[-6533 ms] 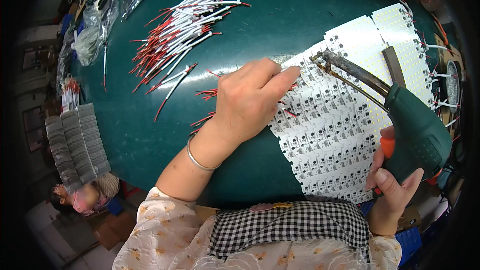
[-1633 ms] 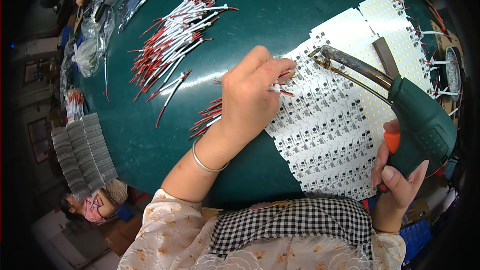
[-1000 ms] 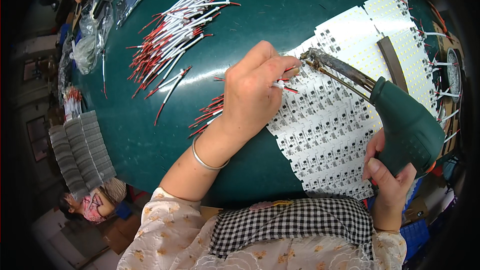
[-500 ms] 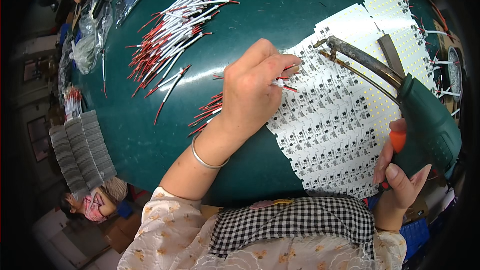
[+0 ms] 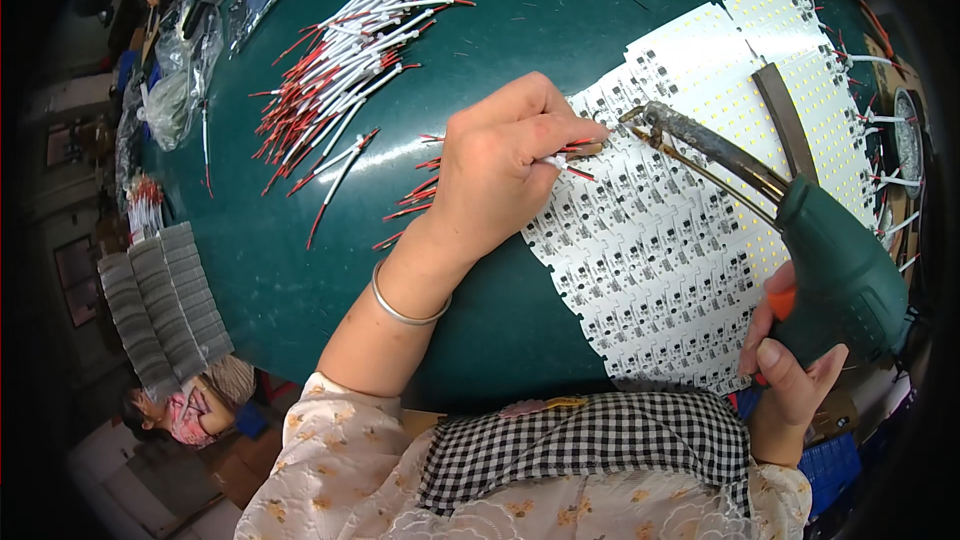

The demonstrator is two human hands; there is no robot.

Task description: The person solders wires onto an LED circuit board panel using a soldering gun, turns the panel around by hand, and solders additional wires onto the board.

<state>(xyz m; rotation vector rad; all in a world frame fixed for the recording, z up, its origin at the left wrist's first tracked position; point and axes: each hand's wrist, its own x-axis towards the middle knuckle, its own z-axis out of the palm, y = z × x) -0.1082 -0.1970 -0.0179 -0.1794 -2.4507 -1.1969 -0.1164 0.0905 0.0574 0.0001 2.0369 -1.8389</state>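
My left hand [image 5: 505, 165] rests on the green table and pinches a short red-and-white wire [image 5: 570, 162] against a white sheet of small circuit boards [image 5: 660, 250]. More red wires [image 5: 410, 202] stick out from under its palm. My right hand [image 5: 795, 375] grips the green handle of a soldering gun [image 5: 835, 265]; its dark metal tip [image 5: 650, 118] hovers just right of the left fingertips, over the sheet.
A heap of red-and-white wires [image 5: 345, 50] lies at the back of the round green table [image 5: 300, 280]. Clear plastic bags [image 5: 190, 40] sit at the far left. Grey stacked strips [image 5: 165, 305] lie beyond the table's left edge, above another person [image 5: 185, 410] below.
The soldering gun's tip has swung back and forth beside my left fingertips and now sits slightly right of them. My left hand has stayed on the sheet with the wire.
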